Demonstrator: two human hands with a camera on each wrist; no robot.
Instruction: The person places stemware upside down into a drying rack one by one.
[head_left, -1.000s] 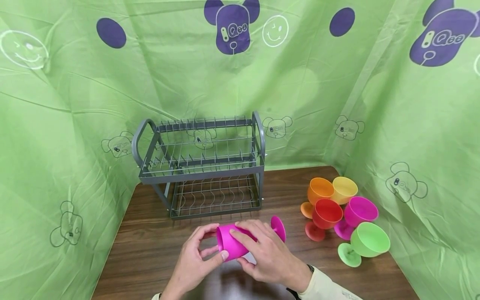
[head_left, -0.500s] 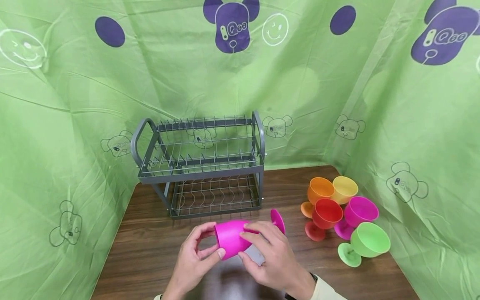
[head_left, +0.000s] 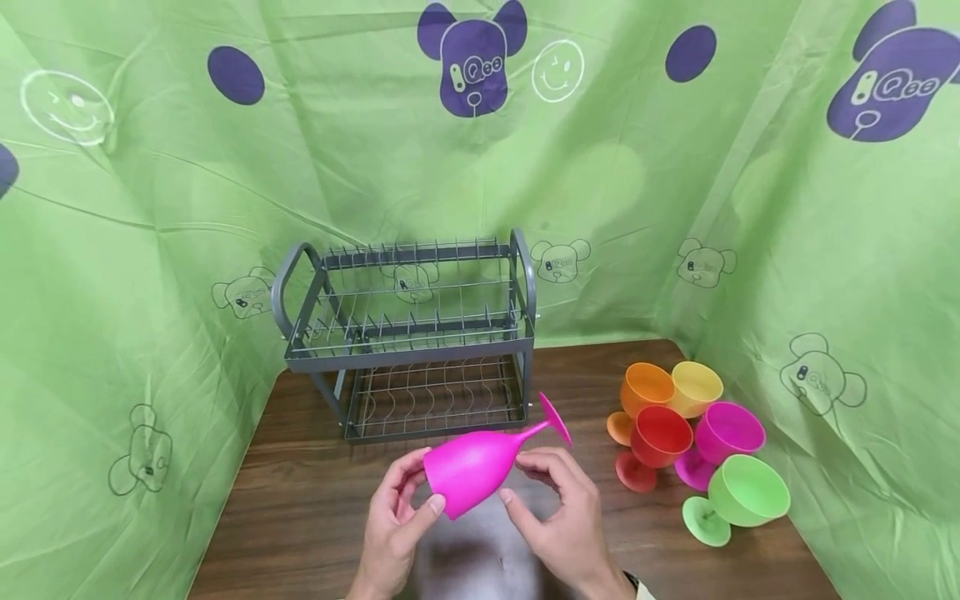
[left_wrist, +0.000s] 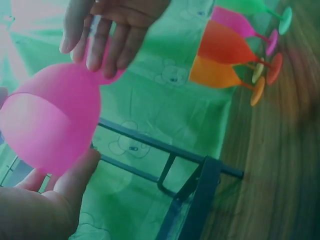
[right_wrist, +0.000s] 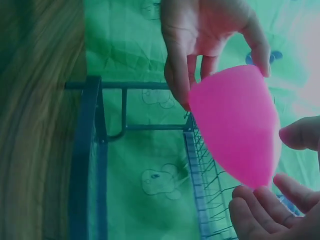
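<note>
A magenta plastic goblet (head_left: 472, 471) is held on its side above the table, its foot tilted up to the right. My left hand (head_left: 397, 517) grips the bowl at the rim, with the thumb on the near side and fingers behind. Around the lower bowl, near the stem, my right hand (head_left: 558, 517) is spread loosely, thumb and fingertips right at the surface. The right wrist view has the bowl (right_wrist: 240, 120) between both hands. In the left wrist view, the right hand's fingers (left_wrist: 107, 45) hang fairly straight over the stem, hiding part of it.
Behind the hands stands a grey two-tier dish rack (head_left: 412, 358) with wire slots. On the right are orange (head_left: 648, 387), yellow (head_left: 697, 387), red (head_left: 662, 435), magenta (head_left: 730, 432) and green goblets (head_left: 748, 490) on the wooden table (head_left: 277, 500). Green patterned cloth (head_left: 600, 167) surrounds the table.
The right hand's fingers have slid off the bowl's upper side and loosened, baring the bowl and stem. The goblet's foot has tipped upward. The left hand keeps its hold at the rim.
</note>
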